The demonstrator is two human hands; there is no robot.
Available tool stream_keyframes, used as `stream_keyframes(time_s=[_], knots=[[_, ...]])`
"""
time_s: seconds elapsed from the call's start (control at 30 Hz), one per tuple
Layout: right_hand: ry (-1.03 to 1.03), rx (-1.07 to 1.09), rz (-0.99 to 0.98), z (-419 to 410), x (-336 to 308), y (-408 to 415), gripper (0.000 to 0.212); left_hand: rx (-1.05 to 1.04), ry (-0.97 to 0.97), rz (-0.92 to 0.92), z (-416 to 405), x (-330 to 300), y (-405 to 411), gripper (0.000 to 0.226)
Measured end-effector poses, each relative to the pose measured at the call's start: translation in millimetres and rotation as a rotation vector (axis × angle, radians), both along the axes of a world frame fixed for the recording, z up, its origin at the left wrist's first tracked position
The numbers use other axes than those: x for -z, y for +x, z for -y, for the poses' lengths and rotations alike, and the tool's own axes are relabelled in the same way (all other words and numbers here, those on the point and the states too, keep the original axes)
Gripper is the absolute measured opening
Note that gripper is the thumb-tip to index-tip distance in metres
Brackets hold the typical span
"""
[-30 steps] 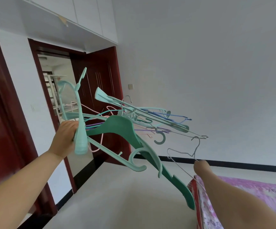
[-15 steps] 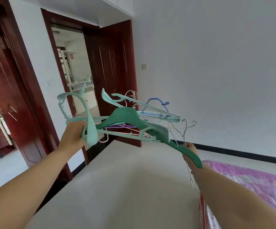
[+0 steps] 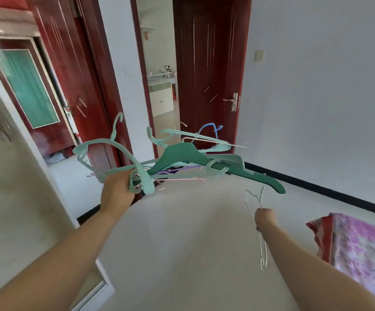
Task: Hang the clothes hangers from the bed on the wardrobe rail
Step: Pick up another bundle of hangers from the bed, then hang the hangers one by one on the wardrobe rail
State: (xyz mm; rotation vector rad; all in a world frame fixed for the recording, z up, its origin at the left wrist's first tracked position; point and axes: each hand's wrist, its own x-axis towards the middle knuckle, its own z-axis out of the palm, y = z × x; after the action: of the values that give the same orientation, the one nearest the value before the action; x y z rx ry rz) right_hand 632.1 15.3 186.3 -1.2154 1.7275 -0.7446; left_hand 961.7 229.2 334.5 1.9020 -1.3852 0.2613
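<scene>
My left hand [image 3: 117, 190] grips a tangled bundle of hangers [image 3: 182, 160] held out over the floor: several mint green ones, a dark green one, a blue one and thin pink and purple ones. My right hand [image 3: 264, 217] holds a thin white wire hanger [image 3: 259, 230], which hangs apart from the bundle, lower and to the right. The bed [image 3: 366, 248] with its pink flowered cover shows at the lower right edge. No wardrobe rail is in view.
A dark red door [image 3: 206, 70] stands open onto another room ahead. To the left are a second red door [image 3: 69, 70] and a door with a green glass panel [image 3: 26, 88]. A pale panel [image 3: 13, 187] stands close on my left. Light floor [image 3: 193, 243] lies ahead.
The view has swung down and to the left, toward the doors. The bundle in my left hand has levelled out. The wire hanger in my right hand has separated from the bundle and dropped lower.
</scene>
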Motion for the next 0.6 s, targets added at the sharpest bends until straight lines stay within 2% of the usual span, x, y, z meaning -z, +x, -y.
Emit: stream_keyframes(time_s=[0.03, 0.1, 0.2, 0.33, 0.5, 0.6], knots=[[0.004, -0.024, 0.008, -1.8, -1.9, -0.2, 0.028, 0.007, -0.003, 0.012, 0.1, 3.0, -3.4, 0.014], [0.017, -0.084, 0.052, -15.5, 19.1, 73.4, 0.03, -0.102, 0.032, 0.003, -35.8, 13.9, 52.0, 0.01], [0.017, -0.05, 0.106, -28.9, 30.6, 106.1, 0.032, -0.127, 0.104, 0.027, -54.0, 33.8, 78.5, 0.014], [0.028, -0.131, 0.079, -51.8, 48.0, 178.7, 0.036, -0.266, 0.214, 0.023, -95.2, 57.4, 127.6, 0.033], [-0.015, -0.236, 0.078, -78.1, 60.2, 245.6, 0.024, -0.411, 0.286, -0.143, -137.7, 85.0, 148.3, 0.016], [-0.007, -0.319, 0.09, -86.3, 64.7, 276.1, 0.022, -0.503, 0.306, -0.275, -155.6, 97.9, 152.5, 0.022]])
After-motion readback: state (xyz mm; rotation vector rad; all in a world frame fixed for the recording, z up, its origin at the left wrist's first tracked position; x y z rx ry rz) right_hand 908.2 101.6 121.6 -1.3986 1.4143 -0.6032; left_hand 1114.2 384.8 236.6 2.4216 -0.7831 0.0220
